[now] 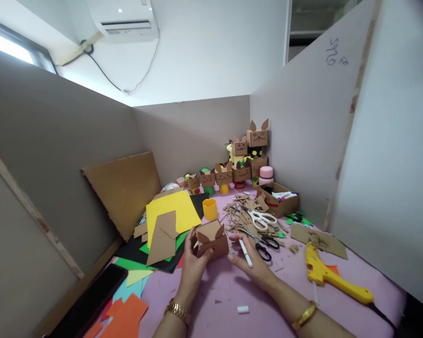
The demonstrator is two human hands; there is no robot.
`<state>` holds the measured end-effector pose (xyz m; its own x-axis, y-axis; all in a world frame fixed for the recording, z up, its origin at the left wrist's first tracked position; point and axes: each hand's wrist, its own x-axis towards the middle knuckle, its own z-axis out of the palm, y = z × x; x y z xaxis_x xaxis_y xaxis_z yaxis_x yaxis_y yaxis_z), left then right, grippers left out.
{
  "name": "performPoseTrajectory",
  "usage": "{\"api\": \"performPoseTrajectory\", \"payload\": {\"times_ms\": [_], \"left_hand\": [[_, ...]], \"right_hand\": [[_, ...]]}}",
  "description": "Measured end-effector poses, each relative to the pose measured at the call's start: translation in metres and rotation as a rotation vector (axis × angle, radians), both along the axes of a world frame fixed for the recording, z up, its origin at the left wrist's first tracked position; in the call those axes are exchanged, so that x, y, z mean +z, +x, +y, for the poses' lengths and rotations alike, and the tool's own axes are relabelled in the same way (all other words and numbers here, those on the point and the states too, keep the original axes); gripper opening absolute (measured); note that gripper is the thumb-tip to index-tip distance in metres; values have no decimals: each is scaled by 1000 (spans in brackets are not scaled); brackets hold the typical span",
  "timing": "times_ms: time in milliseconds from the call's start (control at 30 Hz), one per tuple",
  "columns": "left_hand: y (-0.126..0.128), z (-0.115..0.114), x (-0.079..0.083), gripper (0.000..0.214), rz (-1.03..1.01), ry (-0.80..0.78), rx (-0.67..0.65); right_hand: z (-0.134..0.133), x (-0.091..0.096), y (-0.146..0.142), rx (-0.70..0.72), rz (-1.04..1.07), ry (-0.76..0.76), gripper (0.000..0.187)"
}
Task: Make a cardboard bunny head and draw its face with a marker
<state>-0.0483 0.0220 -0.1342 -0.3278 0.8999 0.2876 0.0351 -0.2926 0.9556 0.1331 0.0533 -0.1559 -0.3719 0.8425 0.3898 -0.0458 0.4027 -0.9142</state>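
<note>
My left hand (194,263) is closed around the left side of a small cardboard box (216,249), its thumb pressed on the near face. Two pointed cardboard ears stand along the box's upper edge, and the visible near face looks plain. In my right hand (252,263) lies a white marker (246,253), held among the fingers beside the box's right side. Whether those fingertips touch the box I cannot tell. A loose white cap (243,309) rests on the pink tabletop nearby. Just beyond the box stands a yellow paper cylinder (210,209).
Black-handled scissors (263,246), white scissors (261,219) and cardboard scraps lie right of centre. A yellow glue gun (334,279) is at right. Yellow paper (172,209) and a dark phone (88,300) are left. Finished cardboard animal figures (224,176) line the back beside a marker box (282,204).
</note>
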Motion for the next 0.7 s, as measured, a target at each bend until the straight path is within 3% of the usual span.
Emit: {"api": "performPoseTrajectory", "payload": {"times_ms": [467, 700], "left_hand": [[-8, 6, -13, 101, 86, -2, 14], [-8, 5, -13, 87, 123, 28, -55]], "right_hand": [[-5, 4, 4, -5, -153, 60, 42], [-7, 5, 5, -19, -152, 86, 39]]}}
